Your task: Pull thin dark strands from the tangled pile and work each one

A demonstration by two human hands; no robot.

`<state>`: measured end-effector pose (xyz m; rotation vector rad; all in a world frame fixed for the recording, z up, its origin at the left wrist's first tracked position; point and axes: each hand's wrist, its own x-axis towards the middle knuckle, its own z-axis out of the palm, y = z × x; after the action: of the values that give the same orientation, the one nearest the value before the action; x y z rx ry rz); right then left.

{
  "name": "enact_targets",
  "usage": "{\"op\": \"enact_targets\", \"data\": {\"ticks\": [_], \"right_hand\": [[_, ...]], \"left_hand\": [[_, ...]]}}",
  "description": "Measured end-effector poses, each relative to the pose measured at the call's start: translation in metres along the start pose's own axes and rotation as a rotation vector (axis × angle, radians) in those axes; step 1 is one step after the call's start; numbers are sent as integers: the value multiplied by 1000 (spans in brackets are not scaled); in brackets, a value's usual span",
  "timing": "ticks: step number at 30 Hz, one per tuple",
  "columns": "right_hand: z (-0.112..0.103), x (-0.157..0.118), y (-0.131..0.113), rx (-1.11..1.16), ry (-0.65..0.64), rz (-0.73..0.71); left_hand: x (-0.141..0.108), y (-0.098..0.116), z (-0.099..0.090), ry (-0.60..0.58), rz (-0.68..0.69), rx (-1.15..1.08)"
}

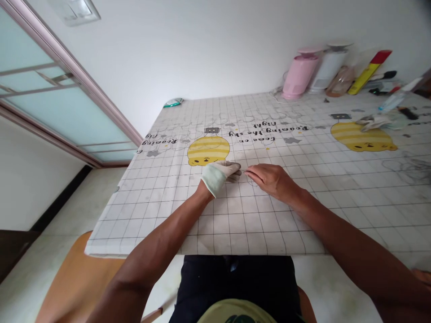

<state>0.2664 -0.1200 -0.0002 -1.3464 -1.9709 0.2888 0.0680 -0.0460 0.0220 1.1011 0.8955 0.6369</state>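
Glove [214, 178] covers my left hand [225, 172], toward the middle of the cloth-covered table [161, 211], just beside my bare right hand [267, 178]. I see each hand's fingers pressed together, but cannot tell whether they pinch anything. Farther right lies a tangle of thin strands [411, 167]; at the back stand a pink cylinder [299, 75] and a white cylinder [327, 69].

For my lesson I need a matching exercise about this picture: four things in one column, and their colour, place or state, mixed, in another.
Things:
1. left hand
2. right hand
3. pink cylinder
4. tablecloth

Descriptions:
A. white with dark grid lines
B. bare
C. stands beside a white cylinder
D. wears a pale glove

Pairs: 1-D, 2-B, 3-C, 4-A
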Motion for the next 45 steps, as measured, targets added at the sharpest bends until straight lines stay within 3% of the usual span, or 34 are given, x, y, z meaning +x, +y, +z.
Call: {"op": "enact_targets", "data": {"ticks": [7,14,20,25,30,35,41,45], "right_hand": [[3,-4,0,-235,14,-120],[16,-4,2,-456,155,-284],[23,-2,6,-426,168,-204],[16,-1,7,-243,183,-95],[12,-1,11,-195,241,-9],[12,1,6,-144,254,-24],[11,1,0,-121,316,-7],[12,1,0,-169,293,0]], "left_hand": [[-1,-4,0,-6,38,95],[4,-10,-3,-22,20,8],[4,-10,4,53,16,58],[-2,1,5,130,105,309],[-9,-1,13,39,109,469],[-7,-18,27,-5,50,341],[-3,-11,23,157,-31,175],[-1,-4,15,195,-15,73]]}}
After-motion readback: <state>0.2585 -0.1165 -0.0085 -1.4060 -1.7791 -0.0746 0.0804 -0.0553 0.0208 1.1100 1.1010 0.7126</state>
